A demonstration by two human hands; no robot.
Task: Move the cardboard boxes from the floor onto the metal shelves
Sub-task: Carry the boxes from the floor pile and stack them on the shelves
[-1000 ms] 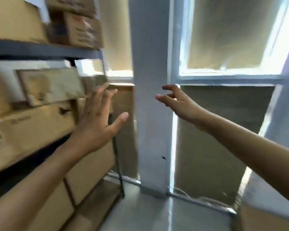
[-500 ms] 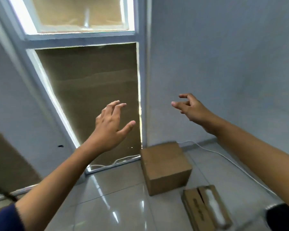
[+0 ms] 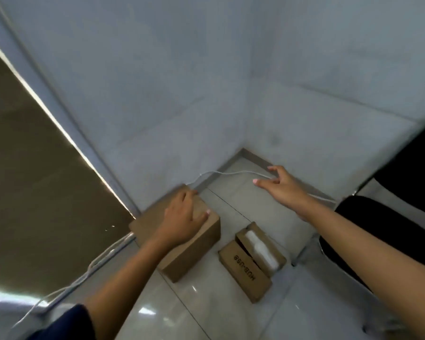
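A closed brown cardboard box (image 3: 194, 251) stands on the tiled floor near the wall corner. My left hand (image 3: 183, 217) hovers over or rests on its top with the fingers spread and relaxed; whether it touches I cannot tell. To the right lies a smaller cardboard box (image 3: 245, 268) with its flap open and white packing showing inside. My right hand (image 3: 279, 185) is stretched out above the floor beyond that box, fingers loosely open, holding nothing. The metal shelves are out of view.
A white cable (image 3: 231, 173) runs along the skirting in the corner, and more white cables (image 3: 88, 268) trail along the floor at left. A dark covered window panel (image 3: 35, 180) fills the left side. A black chair (image 3: 388, 231) stands at right.
The view has swung from the shelves round and down to the floor corner. Both hands have dropped toward the boxes; my left hand is now over the closed box.
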